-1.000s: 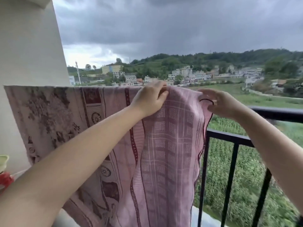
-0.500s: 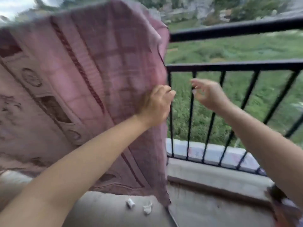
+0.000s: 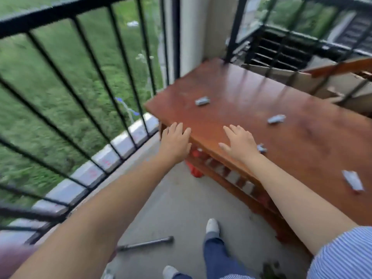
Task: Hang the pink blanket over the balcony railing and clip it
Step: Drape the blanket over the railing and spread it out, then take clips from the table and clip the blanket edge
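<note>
Bottom of frame: feet on the concrete floor (image 3: 181,208), a dark rod (image 3: 147,243) lying beside them. A pink smear at the lower-left corner may be the blanket (image 3: 14,258); too blurred to confirm, and the rest of it is out of view.

Centre: both hands are empty, fingers straight and spread. The left hand (image 3: 175,142) reaches toward the near corner of the worktop (image 3: 261,109); whether it touches cannot be told. The right hand (image 3: 240,142) is over the worktop's front edge.

On the worktop: small grey clips, one just beside the right wrist (image 3: 261,148), one at mid-right (image 3: 276,119), one farther back (image 3: 202,101). A white item (image 3: 353,181) lies at the right edge.

Left and top: the railing (image 3: 80,81), grass beyond.

Assessment: clip collection appears to be in hand. The clips look light and rigid, best pinched at the handle end. The blanket should be soft and limp; clip through its folded top edge at the rail.
</note>
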The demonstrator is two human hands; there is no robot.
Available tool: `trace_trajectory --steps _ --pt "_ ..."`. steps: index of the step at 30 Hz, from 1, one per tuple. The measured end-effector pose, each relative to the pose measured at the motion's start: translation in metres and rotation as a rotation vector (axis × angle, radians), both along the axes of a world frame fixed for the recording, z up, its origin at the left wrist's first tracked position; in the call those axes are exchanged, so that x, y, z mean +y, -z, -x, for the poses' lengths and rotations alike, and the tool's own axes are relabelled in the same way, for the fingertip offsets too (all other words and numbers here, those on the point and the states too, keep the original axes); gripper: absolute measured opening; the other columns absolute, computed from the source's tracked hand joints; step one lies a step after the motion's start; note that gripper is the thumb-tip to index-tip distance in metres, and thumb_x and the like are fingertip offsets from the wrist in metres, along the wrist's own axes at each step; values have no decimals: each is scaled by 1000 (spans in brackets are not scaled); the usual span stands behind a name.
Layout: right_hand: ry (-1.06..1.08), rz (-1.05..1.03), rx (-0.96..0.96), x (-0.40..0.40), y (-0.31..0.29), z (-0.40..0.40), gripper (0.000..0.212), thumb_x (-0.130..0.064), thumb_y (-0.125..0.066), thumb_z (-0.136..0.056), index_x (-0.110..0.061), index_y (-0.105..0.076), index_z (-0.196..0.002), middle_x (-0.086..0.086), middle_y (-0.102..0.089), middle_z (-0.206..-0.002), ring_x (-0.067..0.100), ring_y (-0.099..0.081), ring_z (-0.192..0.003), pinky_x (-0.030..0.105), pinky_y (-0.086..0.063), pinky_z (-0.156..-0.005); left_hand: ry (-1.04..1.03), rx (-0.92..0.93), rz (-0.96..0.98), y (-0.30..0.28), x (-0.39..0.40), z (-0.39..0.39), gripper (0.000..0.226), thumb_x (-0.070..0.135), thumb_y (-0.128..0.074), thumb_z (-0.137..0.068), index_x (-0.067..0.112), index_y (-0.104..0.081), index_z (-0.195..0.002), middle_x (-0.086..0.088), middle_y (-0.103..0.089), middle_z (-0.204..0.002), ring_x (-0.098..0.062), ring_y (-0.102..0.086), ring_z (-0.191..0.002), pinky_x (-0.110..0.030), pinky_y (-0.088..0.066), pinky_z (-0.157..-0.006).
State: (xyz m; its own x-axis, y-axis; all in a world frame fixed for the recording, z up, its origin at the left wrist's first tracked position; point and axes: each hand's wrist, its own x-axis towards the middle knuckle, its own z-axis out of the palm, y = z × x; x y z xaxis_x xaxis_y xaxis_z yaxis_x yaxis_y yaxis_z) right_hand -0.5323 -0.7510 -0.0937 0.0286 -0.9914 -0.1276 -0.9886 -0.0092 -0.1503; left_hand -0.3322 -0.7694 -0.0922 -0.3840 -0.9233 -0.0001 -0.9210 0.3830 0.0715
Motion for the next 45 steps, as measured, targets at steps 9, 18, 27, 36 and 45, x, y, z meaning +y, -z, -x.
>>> trace_trajectory --steps 9,18,27,36,45 --pt "338 -121 2 20 47 169 56 -35 -47 -90 -13 -30 -139 9 -35 -146 25 -29 -136 38 -27 -112 220 -37 -144 52 -55 188 50 31 -44 -91 11 -32 -135 -15 -32 -146 -32 -26 -136 -44 -30 -107" --pt "-6 -337 -110 -47 108 176 59 -1 -43 -88 -20 -26 -141 1 -22 -152 24 -22 -137 36 -29 -110 13 -101 -380 87 -109 198 51 32 -41 -93 12 -27 -139 -14 -29 -148 -31 -23 -138 -44 -28 -110" --pt "160 -263 -353 -148 121 162 32 -11 -56 -84 -1 -56 -115 18 -58 -112 33 -52 -107 35 -40 -93 -191 -39 -413 108 -258 149 48 30 -50 -88 8 -36 -129 -16 -44 -131 -34 -38 -124 -45 -40 -95" --pt "550 -109 -504 -249 114 115 26 -21 -62 -81 -7 -63 -103 13 -61 -96 27 -57 -91 30 -38 -72 -96 -87 -387 143 -359 141 33 29 -48 -92 3 -48 -111 -18 -52 -118 -35 -48 -112 -43 -43 -86" --pt "464 17 -726 -259 85 73 32 -5 -68 -75 -1 -64 -106 15 -64 -104 25 -59 -82 27 -46 -85 -160 439 -406 102 -317 91 36 13 -54 -88 -1 -49 -121 -21 -50 -115 -32 -54 -104 -29 -38 -87"
